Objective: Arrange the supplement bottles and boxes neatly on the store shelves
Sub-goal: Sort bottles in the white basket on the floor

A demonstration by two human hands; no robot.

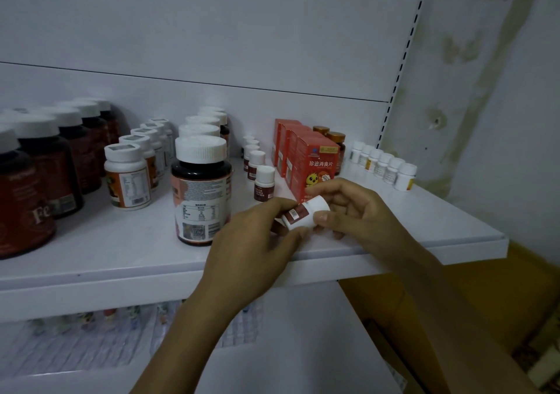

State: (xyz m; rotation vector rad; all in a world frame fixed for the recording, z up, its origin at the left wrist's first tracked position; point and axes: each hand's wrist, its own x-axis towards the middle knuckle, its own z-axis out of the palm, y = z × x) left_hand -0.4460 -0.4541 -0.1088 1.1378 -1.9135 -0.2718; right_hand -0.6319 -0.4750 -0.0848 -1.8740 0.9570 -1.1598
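Note:
A small white bottle with a dark red label [303, 213] lies tilted between both hands, just above the front of the white shelf [424, 227]. My left hand [254, 239] grips its base end and my right hand [348, 208] grips its white cap end. Right behind stands a row of matching small bottles [263, 183], running back toward the shelf wall. Red boxes with a yellow chick [315, 166] stand in a row to the right of that row.
On the shelf's left stand large dark bottles with white caps [200, 193], medium white bottles [128, 178] and dark red-labelled jars [27, 211]. Small white bottles [391, 167] line the right end. Amber jars [336, 139] sit behind the boxes. A lower shelf [91, 342] holds packets.

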